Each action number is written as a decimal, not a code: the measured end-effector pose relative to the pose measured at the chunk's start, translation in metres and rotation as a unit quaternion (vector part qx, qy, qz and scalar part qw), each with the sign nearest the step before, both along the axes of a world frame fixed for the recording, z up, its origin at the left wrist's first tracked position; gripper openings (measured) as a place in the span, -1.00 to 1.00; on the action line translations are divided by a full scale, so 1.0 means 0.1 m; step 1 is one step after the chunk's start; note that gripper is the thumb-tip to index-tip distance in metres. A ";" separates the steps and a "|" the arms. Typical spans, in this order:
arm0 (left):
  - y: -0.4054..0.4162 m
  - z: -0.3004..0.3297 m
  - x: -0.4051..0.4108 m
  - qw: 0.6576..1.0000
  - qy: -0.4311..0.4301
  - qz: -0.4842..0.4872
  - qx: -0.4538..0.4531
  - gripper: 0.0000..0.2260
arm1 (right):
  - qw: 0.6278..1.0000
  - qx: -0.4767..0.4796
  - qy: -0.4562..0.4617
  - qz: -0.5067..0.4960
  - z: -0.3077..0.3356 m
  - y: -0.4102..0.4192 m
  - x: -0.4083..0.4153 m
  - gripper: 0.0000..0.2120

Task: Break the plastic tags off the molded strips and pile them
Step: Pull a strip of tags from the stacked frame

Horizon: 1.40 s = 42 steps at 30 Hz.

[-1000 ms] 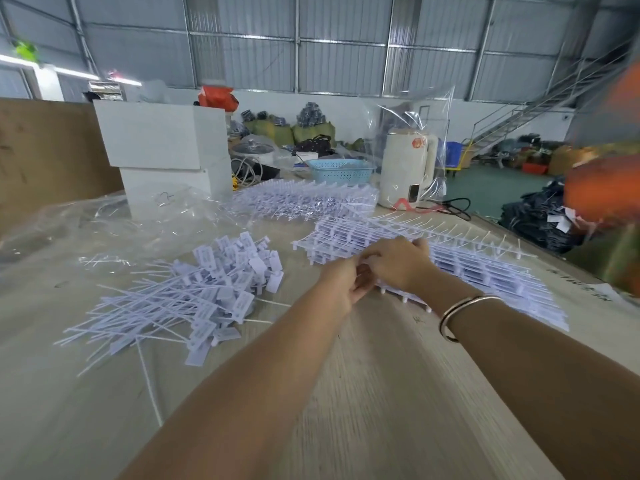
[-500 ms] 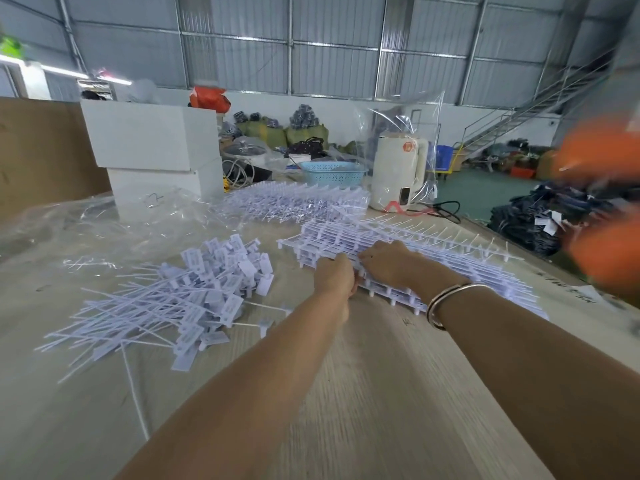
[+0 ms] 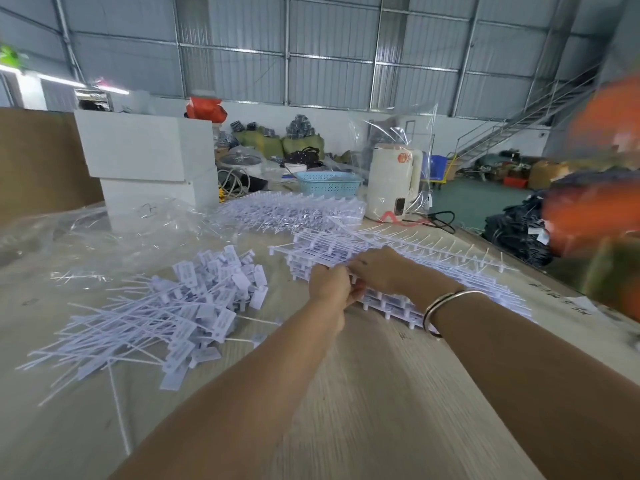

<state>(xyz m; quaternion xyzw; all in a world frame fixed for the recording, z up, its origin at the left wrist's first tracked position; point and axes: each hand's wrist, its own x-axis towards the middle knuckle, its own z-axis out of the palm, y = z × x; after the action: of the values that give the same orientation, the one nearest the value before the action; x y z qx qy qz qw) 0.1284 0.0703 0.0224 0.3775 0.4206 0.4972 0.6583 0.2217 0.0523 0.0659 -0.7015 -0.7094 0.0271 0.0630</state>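
A stack of white molded strips (image 3: 450, 268) lies on the table, running from the centre off to the right. My left hand (image 3: 329, 284) grips the near left end of the top strip, fingers curled round it. My right hand (image 3: 381, 270), a bangle on its wrist, holds the same strip just to the right. A loose pile of broken-off white tags (image 3: 180, 306) with long thin tails lies to the left of my hands. A second heap of molded strips (image 3: 294, 211) sits further back.
Crumpled clear plastic sheeting (image 3: 104, 230) covers the table's far left. White boxes (image 3: 145, 157), a blue basket (image 3: 329, 183) and a white kettle (image 3: 394, 183) stand along the back. The table's right edge (image 3: 554, 282) drops off to the floor. A blurred orange shape (image 3: 595, 202) fills the right.
Both hands stayed on the near end of the strip stack, and the left hand closed in on the strip end. The view shifted slightly.
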 end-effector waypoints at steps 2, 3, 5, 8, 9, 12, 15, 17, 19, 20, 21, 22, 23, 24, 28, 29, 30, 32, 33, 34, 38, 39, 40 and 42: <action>0.01 -0.02 0.00 1.000 -0.006 0.019 -0.003 -0.75 | 1.000 0.004 -0.008 0.007 0.02 0.00 0.00 -0.69; 0.00 -0.04 -0.02 0.999 -0.009 0.030 -0.008 -0.75 | 1.000 0.023 -0.010 0.012 0.01 0.00 0.01 -0.71; 0.01 -0.09 -0.06 0.998 -0.029 0.039 -0.033 -0.76 | 0.995 0.096 0.010 0.007 0.00 0.01 0.04 -0.72; -0.02 -0.13 -0.12 0.997 -0.061 0.008 -0.055 -0.80 | 0.994 0.102 -0.019 -0.048 -0.08 0.02 0.15 -0.63; -0.04 -0.12 -0.12 0.996 -0.067 -0.013 -0.053 -0.82 | 0.995 0.065 -0.050 -0.065 -0.10 0.02 0.16 -0.64; -0.11 -0.07 -0.11 0.996 -0.064 -0.052 -0.032 -0.89 | 0.994 0.029 -0.085 -0.065 -0.19 0.07 0.18 -0.60; -0.08 -0.03 -0.13 0.998 -0.048 -0.043 -0.010 -0.82 | 0.995 0.029 -0.080 -0.044 -0.18 0.11 0.26 -0.59; -0.05 -0.01 -0.18 0.999 -0.042 -0.028 -0.013 -0.81 | 0.997 0.005 -0.070 -0.037 -0.13 0.12 0.33 -0.59; -0.06 0.00 -0.20 0.999 -0.032 0.006 -0.004 -0.86 | 0.998 0.000 -0.040 -0.038 -0.11 0.12 0.37 -0.61; -0.06 -0.01 -0.20 0.999 -0.025 0.030 0.006 -0.84 | 0.999 0.009 -0.026 -0.037 -0.10 0.11 0.38 -0.62; -0.06 -0.02 -0.19 0.998 -0.018 0.053 0.015 -0.82 | 0.999 0.018 -0.019 -0.036 -0.10 0.10 0.37 -0.63; -0.06 -0.04 -0.17 0.997 -0.015 0.069 0.019 -0.81 | 0.999 0.024 -0.021 -0.038 -0.11 0.09 0.35 -0.63; -0.07 -0.05 -0.15 0.997 -0.011 0.072 0.011 -0.78 | 0.998 0.030 -0.033 -0.038 -0.12 0.08 0.32 -0.64; -0.08 -0.07 -0.13 0.998 -0.013 0.063 -0.004 -0.75 | 0.997 0.043 -0.053 -0.040 -0.12 0.08 0.30 -0.66; -0.18 -0.11 -0.12 0.998 -0.026 -0.028 -0.043 -0.86 | 0.991 0.087 -0.086 -0.051 -0.11 0.08 0.20 -0.74; -0.19 -0.10 -0.14 0.998 -0.024 -0.043 -0.038 -0.88 | 0.995 0.064 -0.067 -0.033 -0.12 0.08 0.21 -0.73; -0.19 -0.08 -0.15 0.998 -0.022 -0.047 -0.029 -0.86 | 0.998 0.034 -0.049 -0.010 -0.13 0.08 0.24 -0.70; -0.15 -0.04 -0.18 1.000 -0.005 -0.019 -0.007 -0.76 | 0.999 -0.007 -0.036 0.030 -0.13 0.07 0.33 -0.60; -0.14 -0.02 -0.20 1.000 0.001 0.004 -0.001 -0.76 | 0.999 -0.018 -0.026 0.045 -0.11 0.05 0.38 -0.59; -0.12 0.00 -0.22 1.000 0.000 0.025 0.002 -0.78 | 0.998 -0.026 -0.008 0.054 -0.10 0.04 0.41 -0.59; -0.08 -0.02 -0.25 0.993 0.038 0.113 -0.004 -0.73 | 0.998 -0.003 0.027 0.052 -0.12 -0.02 0.42 -0.59; -0.08 -0.06 -0.24 0.990 0.057 0.126 0.000 -0.70 | 0.999 0.008 0.014 0.045 -0.13 -0.02 0.41 -0.59; -0.08 -0.11 -0.22 0.988 0.075 0.134 0.005 -0.68 | 0.999 0.019 -0.002 0.037 -0.14 -0.03 0.39 -0.60; -0.09 -0.19 -0.22 0.987 0.106 0.118 -0.005 -0.65 | 0.998 0.048 -0.025 0.011 -0.14 -0.04 0.35 -0.62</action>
<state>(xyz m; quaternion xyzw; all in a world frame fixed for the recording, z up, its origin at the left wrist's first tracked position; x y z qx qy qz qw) 0.1062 0.0616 0.0035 0.3723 0.5323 0.5264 0.5486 0.2568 0.0482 0.0522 -0.6900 -0.7192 -0.0239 0.0785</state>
